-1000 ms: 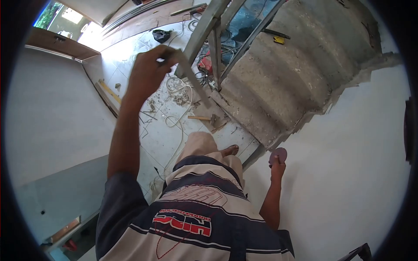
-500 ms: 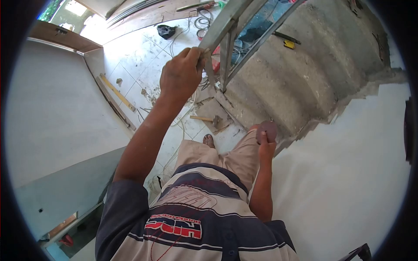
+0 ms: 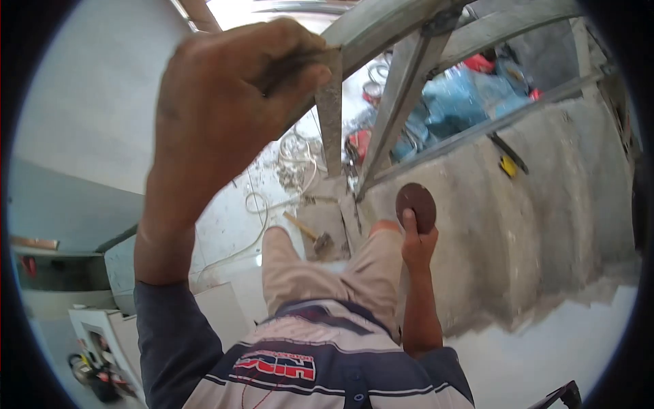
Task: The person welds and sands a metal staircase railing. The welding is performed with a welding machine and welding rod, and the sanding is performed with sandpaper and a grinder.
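Observation:
My left hand (image 3: 225,116) is raised close to the camera and grips the top of a grey metal stair railing (image 3: 402,102). My right hand (image 3: 417,244) is lower, beside my knee, and holds a round dark brown sanding disc (image 3: 416,204) upright. Bare concrete stairs (image 3: 538,225) descend to the right of the railing. My legs in beige shorts stand between the two hands.
A hammer (image 3: 310,235) lies on the tiled floor below, near white cables (image 3: 286,170) and rubble. Blue sheeting (image 3: 456,102) and red tools sit behind the railing. A yellow tool (image 3: 507,165) rests on a step. White walls flank both sides.
The view has swung closer to the railing. My left hand has slid along the rail and now fills the upper left. My right hand has lifted the disc higher.

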The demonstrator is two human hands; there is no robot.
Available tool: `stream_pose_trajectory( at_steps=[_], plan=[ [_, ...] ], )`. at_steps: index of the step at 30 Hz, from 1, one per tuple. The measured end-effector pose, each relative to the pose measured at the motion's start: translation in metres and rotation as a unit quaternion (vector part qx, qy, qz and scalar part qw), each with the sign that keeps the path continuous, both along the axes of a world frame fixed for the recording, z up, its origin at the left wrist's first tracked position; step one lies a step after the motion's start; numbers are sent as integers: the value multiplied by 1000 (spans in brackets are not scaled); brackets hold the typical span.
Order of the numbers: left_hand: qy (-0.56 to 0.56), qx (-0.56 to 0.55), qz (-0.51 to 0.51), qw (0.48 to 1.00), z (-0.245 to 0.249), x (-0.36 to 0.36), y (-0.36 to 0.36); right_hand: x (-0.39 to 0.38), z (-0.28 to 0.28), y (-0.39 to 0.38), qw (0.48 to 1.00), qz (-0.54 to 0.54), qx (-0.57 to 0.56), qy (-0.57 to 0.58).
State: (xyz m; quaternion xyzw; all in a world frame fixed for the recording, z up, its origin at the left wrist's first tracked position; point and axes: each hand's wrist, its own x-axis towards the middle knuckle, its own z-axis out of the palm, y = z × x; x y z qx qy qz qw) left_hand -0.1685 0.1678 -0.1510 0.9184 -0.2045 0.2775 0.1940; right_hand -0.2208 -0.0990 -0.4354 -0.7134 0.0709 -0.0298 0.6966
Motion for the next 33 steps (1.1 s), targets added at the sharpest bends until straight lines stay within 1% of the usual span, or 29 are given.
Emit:
stream_pose_trajectory(
  at_steps=[2, 3, 4, 6, 7, 8, 9, 10, 11, 13, 15, 16, 17, 18, 20, 21, 23, 24, 26, 27, 29, 30, 32, 33],
  plan=[
    [-38, 3, 14, 999, -8, -1, -4, 22, -30, -11, 995, -12, 57, -75],
    [-74, 65, 39, 994, -11, -3, -3, 29, -41, -12, 992, -18, 72, -104],
    [-94, 73, 62, 991, -13, -3, -6, 37, -59, -16, 989, 5, 81, -123],
    [-72, 63, 53, 994, -12, -7, -18, 49, -94, -24, 988, -2, 129, -88],
    [-56, 49, 75, 994, -9, -14, -28, 50, -100, -24, 987, 16, 134, -93],
    [-39, 35, 97, 994, -5, -21, -38, 45, -104, -25, 989, 28, 134, -63],
    [-16, -16, 97, 995, -4, -19, -39, 42, -104, -25, 990, 38, 134, -34],
    [6, -66, 93, 993, -2, -14, -37, 41, -101, -26, 989, 47, 137, -37],
    [-13, 26, 63, 998, -9, -7, -18, 36, -100, -28, 985, 83, 147, -30],
    [-9, 23, 73, 997, -7, -6, -19, 29, -102, -39, 980, 144, 138, -16],
    [-3, 20, 84, 996, -6, -9, -28, 26, -104, -48, 976, 170, 135, -16],
    [-3, -37, 97, 995, -3, -8, -41, 23, -104, -52, 972, 192, 134, -10],
    [-2, -94, 109, 990, 0, -9, -49, 21, -104, -58, 971, 196, 133, -10],
    [-3, -94, 111, 989, 2, -11, -51, 19, -105, -63, 973, 190, 131, -14],
    [19, -63, 111, 992, 9, -11, -56, 19, -105, -68, 975, 179, 131, -28],
    [13, -63, 108, 992, 12, -11, -59, 17, -109, -73, 977, 167, 126, -29],
    [0, -18, 172, 985, 12, -13, -64, 16, -116, -83, 980, 158, 116, -31],
    [0, -22, 175, 984, 11, -14, -64, 14, -120, -87, 981, 154, 114, -14],
    [13, -25, 146, 989, 12, -14, -62, 13, -128, -93, 982, 156, 111, 4],
    [14, -25, 150, 988, 13, -14, -59, 14, -131, -96, 982, 155, 103, 10],
    [21, -33, 93, 995, 13, -13, -52, 12, -136, -99, 983, 156, 95, 16],
    [22, -34, 95, 995, 12, -12, -48, 11, -136, -101, 985, 141, 94, 15],
    [71, -96, 95, 988, 12, -12, -42, 9, -138, -104, 987, 129, 93, 14],
    [70, -95, 96, 988, 11, -14, -42, 8, -141, -106, 987, 127, 101, 11]
  ],
)
